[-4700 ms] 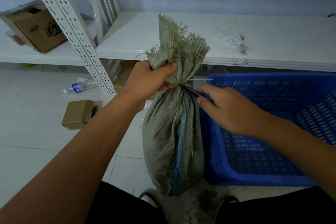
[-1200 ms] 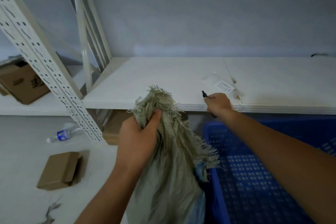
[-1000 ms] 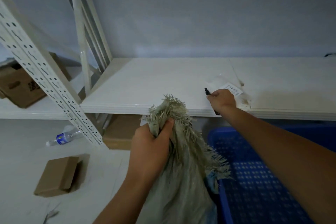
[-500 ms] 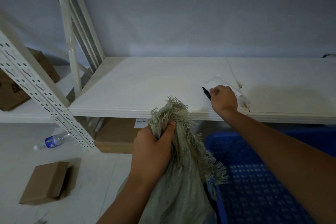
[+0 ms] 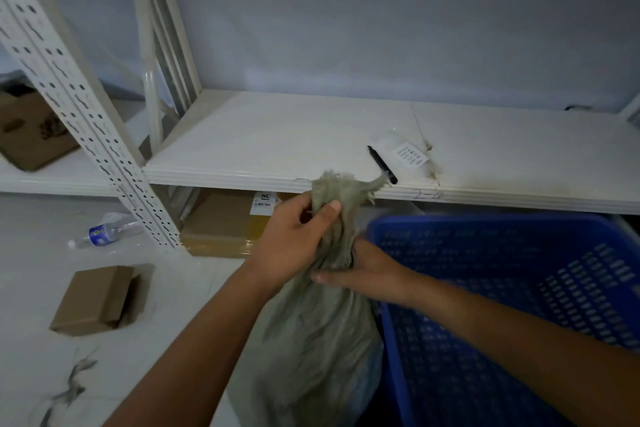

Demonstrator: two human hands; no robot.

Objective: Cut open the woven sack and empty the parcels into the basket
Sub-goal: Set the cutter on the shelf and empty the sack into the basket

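Note:
A grey-green woven sack (image 5: 318,333) stands upright on the floor, just left of the blue plastic basket (image 5: 519,305). My left hand (image 5: 294,243) grips the frayed neck of the sack near its top. My right hand (image 5: 360,270) holds the neck just below, on the basket side. The black cutter (image 5: 382,164) lies on the white shelf (image 5: 277,149) next to a small labelled packet (image 5: 403,152), with no hand on it. The parcels are hidden inside the sack. The basket looks empty where I can see it.
A perforated white shelf post (image 5: 79,104) stands at the left. A flat cardboard box (image 5: 221,225) sits under the shelf. A small cardboard box (image 5: 97,298) and a plastic bottle (image 5: 104,232) lie on the tiled floor. Another carton (image 5: 31,132) rests on the left shelf.
My right hand has left the black cutter on the shelf and come back down onto the sack's neck. My left hand has kept its grip on the sack's top.

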